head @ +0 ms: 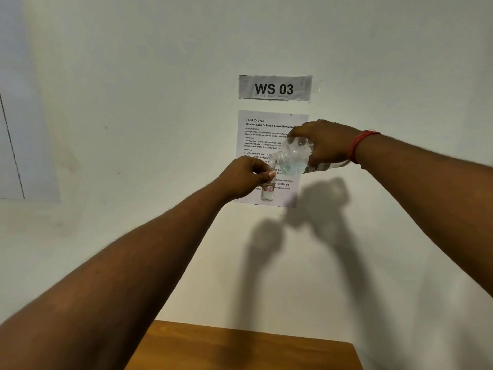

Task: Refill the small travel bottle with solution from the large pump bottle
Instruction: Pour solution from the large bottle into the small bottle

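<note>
Left hand (pixel 249 180): gripping the small travel bottle (pixel 267 192) by its neck, fingers curled round it, keeping it upright in mid-air to catch the pour.
Mouths: large bottle's opening is sitting right over the small one's.
Large bottle (pixel 293 156): tilting mouth-down; bluish solution is pooling toward its neck.
Right hand (pixel 324 145): wrapping around the large bottle's body, steadying the tilt.

A numbered workstation set up for recording tasks, not a home.
A printed sign (pixel 275 88) reading "WS 03" was taped to a bare pale wall (pixel 133 76), a typed task sheet (pixel 262 134) hung just below it, and a plain wooden bench (pixel 240 348) stood against the wall.
</note>
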